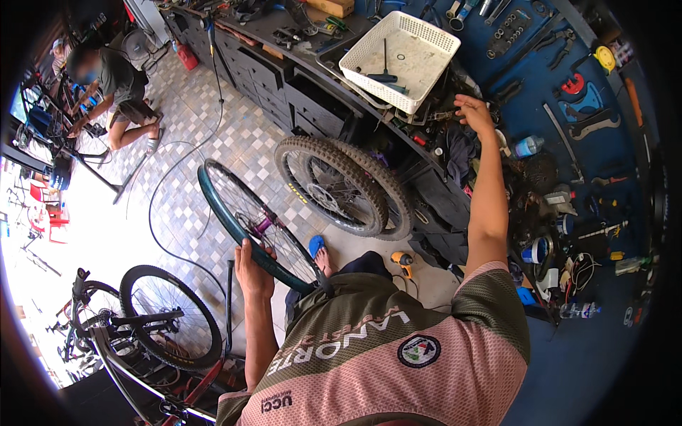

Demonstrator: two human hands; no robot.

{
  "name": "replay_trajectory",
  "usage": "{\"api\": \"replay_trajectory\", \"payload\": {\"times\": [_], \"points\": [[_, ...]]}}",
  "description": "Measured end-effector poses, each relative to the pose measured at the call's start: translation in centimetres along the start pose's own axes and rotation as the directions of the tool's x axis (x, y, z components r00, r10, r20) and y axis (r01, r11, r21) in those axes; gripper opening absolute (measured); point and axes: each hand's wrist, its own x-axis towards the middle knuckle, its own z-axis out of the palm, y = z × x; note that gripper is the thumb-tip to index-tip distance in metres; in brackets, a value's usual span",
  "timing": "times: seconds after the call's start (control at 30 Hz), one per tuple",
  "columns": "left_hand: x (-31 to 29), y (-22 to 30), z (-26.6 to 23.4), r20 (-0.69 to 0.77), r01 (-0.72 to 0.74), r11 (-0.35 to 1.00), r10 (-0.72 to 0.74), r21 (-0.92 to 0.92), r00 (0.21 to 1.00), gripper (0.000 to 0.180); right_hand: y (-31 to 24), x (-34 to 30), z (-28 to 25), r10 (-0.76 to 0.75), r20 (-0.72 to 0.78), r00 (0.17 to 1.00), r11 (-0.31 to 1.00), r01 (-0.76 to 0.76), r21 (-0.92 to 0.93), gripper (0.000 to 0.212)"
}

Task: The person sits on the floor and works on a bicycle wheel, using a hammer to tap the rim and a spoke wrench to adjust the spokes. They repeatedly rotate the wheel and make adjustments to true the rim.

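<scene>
My left hand (253,271) is closed on a bicycle wheel (226,216) with a dark teal band around its rim and a purple hub. The wheel leans upright against my lap. My right hand (474,115) reaches out over the cluttered workbench, fingers apart and nothing visible in them. It is just right of a white plastic basket (440,35), which holds a T-handled tool (384,71) and a small ring. Below that hand lie a dark cloth (462,153) and assorted small parts.
Two knobby-tyred wheels (334,188) lean against the drawer cabinet (249,74). A yellow drill-like power tool (403,261) lies by my feet. A bicycle (170,316) stands at lower left. Tools hang on the blue wall (526,85). Another person (117,85) crouches at far left; a black hose (160,234) crosses the floor.
</scene>
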Motion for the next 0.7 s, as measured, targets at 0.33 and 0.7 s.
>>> {"api": "replay_trajectory", "payload": {"times": [0.33,0.7], "points": [[-0.6,-0.6,-1.4,0.004,-0.019,0.998,0.019,-0.065,1.0,0.017,2.3,7.7,-1.1,-0.164,-0.331,0.929,0.919,0.023,-0.392,0.058],[-5.2,-3.6,-1.3,-0.198,-0.154,0.988,0.145,-0.03,0.969,0.024,-1.0,-19.3,22.4,-0.51,0.504,0.697,0.834,0.544,0.091,0.05]]}}
